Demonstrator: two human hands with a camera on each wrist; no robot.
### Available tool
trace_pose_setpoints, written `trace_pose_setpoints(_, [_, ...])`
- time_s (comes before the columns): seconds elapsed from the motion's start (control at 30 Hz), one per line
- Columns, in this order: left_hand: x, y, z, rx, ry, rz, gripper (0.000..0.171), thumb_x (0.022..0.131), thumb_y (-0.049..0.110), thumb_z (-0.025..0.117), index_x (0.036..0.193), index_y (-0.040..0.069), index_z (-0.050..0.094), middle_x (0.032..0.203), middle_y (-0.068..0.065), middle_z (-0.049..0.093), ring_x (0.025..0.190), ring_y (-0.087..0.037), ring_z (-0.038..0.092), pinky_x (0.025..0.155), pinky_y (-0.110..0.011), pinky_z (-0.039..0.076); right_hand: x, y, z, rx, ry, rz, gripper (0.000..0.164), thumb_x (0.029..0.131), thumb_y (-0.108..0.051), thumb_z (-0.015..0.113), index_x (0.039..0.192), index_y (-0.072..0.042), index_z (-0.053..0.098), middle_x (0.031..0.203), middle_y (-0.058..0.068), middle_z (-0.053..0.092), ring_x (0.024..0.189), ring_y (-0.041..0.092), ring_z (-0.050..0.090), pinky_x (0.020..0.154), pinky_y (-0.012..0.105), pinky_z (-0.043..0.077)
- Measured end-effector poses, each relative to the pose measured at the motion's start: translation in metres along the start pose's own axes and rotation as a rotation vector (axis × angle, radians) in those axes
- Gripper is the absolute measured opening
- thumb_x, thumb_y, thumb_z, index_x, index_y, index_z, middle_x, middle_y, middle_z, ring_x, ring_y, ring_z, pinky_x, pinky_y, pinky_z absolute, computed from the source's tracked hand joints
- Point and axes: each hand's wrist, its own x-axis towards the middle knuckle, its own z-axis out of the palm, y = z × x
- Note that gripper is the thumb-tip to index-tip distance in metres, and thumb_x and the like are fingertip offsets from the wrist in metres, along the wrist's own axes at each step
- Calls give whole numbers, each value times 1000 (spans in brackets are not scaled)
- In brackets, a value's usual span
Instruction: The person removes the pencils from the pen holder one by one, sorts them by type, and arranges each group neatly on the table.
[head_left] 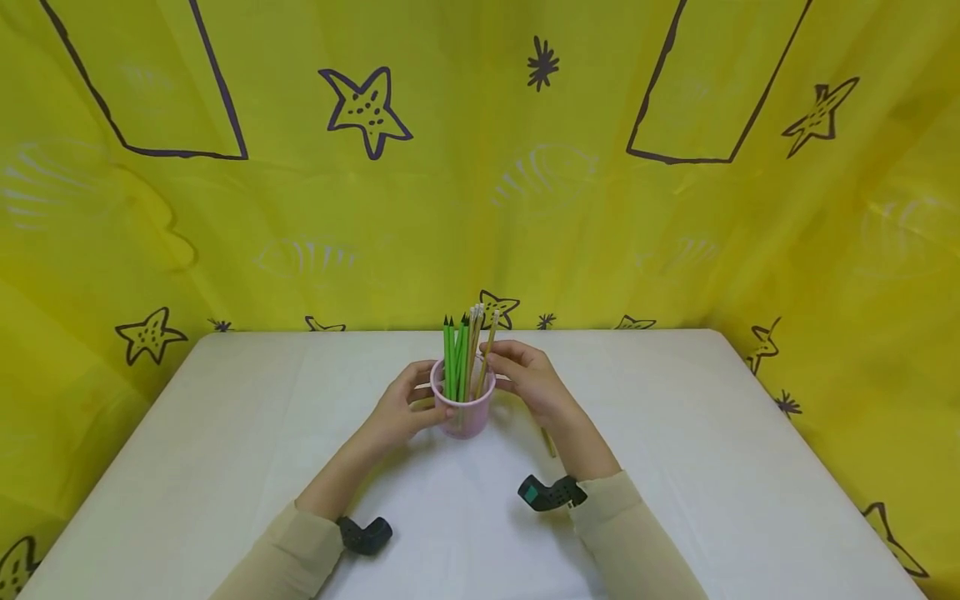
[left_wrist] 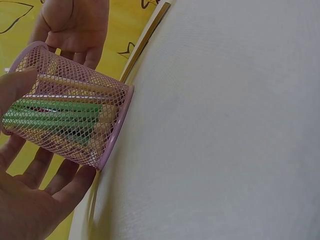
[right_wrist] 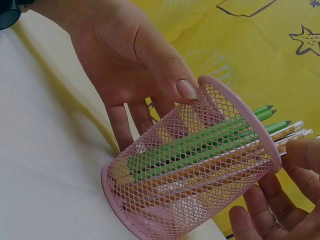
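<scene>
A pink mesh pencil cup (head_left: 463,421) stands on the white table, holding several green pencils (right_wrist: 200,142), dark tips up, and several wood-coloured pencils (head_left: 472,350) with white ends up. My left hand (head_left: 405,407) grips the cup from the left, thumb across its near side and fingers round the far side. At the right of the rim, my right hand (head_left: 528,379) pinches a wood-coloured pencil (head_left: 491,333) that leans outward from the bunch. In the right wrist view, its thumb and fingertips are close by the pencils' white ends.
Another wood-coloured pencil (head_left: 549,442) lies on the table (head_left: 247,467) beside my right wrist, partly hidden by it. A yellow curtain (head_left: 435,217) with drawn stars hangs behind the table and along both sides. Dark wrist cameras (head_left: 366,536) are strapped at both sleeves.
</scene>
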Motion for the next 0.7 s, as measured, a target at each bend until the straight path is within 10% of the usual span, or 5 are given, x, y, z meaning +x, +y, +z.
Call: trace_pose_setpoints(0.7, [0, 0, 1, 6, 3, -2, 73, 83, 8, 79, 145, 12, 41, 147, -18, 47, 132, -39, 50, 110, -53, 43, -10, -22, -5, 126, 2, -87, 21, 99, -3, 57, 117, 7, 55, 119, 18, 62, 111, 25, 63, 99, 41, 54])
